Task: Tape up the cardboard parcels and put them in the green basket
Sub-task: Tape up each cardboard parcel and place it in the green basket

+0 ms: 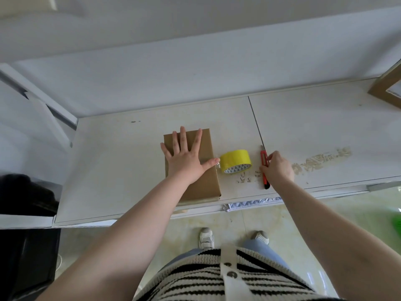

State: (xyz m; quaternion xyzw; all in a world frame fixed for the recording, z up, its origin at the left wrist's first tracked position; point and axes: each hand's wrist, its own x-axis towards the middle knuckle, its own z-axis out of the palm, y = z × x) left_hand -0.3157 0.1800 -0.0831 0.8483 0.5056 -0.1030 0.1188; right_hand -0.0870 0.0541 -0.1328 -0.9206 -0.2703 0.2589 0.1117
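- A flat brown cardboard parcel (208,181) is seen lying on the white tabletop (121,170), its near end at the table's front edge, roughly midway along it.
- The left hand (186,157) is laid flat on the parcel's top, fingers straight and spread, thumb stretched toward the parcel's right edge; nothing is grasped.
- A roll of yellow packing tape (236,161) is set on the tabletop just beside the parcel's right edge, a short free end of tape reaching toward the thumb.
- A slim red utility knife (265,168) is found right of the roll, lying lengthwise toward the front edge.
- The right hand (278,168) is curled over the knife, fingertips pinching its red body.
- A sliver of green plastic (398,222) is noted at the right edge of view, on the floor; what it is cannot be told.
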